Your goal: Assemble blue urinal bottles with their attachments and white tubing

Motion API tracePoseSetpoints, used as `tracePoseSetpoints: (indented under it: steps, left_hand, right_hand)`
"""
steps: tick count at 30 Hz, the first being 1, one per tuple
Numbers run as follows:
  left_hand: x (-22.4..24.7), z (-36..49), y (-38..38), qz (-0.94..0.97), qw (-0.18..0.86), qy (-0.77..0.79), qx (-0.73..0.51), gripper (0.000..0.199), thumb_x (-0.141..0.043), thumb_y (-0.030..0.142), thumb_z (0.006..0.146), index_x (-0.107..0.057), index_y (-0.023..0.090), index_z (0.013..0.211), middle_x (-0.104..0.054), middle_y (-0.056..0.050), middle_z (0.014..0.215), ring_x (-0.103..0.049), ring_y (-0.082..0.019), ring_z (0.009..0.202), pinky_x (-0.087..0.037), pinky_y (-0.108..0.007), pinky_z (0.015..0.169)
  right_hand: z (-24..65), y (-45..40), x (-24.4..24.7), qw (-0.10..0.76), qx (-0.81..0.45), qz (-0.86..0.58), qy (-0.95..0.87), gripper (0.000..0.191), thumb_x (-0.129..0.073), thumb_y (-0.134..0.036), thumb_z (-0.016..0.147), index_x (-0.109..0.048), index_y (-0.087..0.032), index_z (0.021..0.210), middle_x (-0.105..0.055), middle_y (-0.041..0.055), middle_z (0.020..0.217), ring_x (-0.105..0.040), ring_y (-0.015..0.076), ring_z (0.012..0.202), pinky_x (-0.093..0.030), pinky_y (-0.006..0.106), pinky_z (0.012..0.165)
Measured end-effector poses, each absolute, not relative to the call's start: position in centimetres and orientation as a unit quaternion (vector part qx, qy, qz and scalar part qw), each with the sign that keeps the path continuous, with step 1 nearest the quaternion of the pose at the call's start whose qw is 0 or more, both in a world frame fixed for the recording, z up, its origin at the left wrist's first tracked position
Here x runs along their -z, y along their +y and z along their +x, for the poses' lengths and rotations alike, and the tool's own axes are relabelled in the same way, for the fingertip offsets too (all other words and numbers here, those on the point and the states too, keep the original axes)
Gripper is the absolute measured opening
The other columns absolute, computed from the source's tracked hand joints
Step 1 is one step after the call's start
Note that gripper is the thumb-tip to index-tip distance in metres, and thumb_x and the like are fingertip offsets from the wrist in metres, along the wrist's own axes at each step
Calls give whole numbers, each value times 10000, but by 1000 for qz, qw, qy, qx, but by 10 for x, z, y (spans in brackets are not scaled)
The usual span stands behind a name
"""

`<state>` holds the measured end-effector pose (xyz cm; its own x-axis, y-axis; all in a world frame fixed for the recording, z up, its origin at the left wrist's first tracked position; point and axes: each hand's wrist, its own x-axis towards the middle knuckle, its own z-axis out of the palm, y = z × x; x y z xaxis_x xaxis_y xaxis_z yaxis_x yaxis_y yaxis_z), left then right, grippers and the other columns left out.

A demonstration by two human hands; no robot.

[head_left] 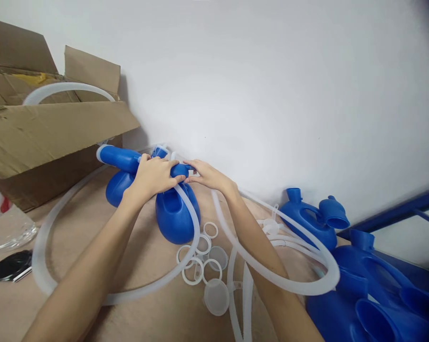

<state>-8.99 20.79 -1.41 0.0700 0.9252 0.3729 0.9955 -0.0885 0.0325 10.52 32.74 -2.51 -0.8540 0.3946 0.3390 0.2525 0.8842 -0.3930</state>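
My left hand is closed over the top of a blue plastic bottle, thumb and fingers around its neck. From the other side my right hand grips the same neck, its thumb and fingertips meeting the blue top. The grip itself is partly hidden. A translucent hose comes out near my left thumb and curves down in a wide loop. Close behind my left hand stands another blue bottle, its wide spout turned left toward the box.
Several white rings and translucent round caps lie in front. More hose crosses my right forearm. Several blue bottles stand at right by a blue rail. An open cardboard box, clear plastic bottle and black round object are left.
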Motion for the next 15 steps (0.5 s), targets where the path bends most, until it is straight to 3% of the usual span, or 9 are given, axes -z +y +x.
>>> tracePoseSetpoints:
  steps: [6,10,15]
  left_hand:
    - [13,-91,208,-731,114,-655,155,536,-445,559,952,-734,203,1231,-771,-180,1151,-662,-401,1136,-350,-530,967]
    - [15,-91,208,-731,122,-653,156,520,-455,537,947,-735,192,1218,-769,-190,1148,-662,-416,1131,-345,-550,972]
    - [16,-91,206,-728,119,-655,164,526,-438,497,959,-713,191,1286,-771,-192,1148,-662,-401,1153,-338,-554,995]
  right_hand:
    - [103,328,25,147,-31,-237,-960,405,-727,-499,943,-635,-181,1177,-763,82,1080,-707,237,938,-466,304,786]
    - [101,327,30,130,61,-271,-952,444,-720,-585,919,-626,-195,1110,-786,87,1032,-731,263,916,-384,282,688]
    - [96,333,41,148,87,-290,-941,501,-623,-693,932,-646,-206,1047,-788,93,943,-732,275,862,-316,289,634]
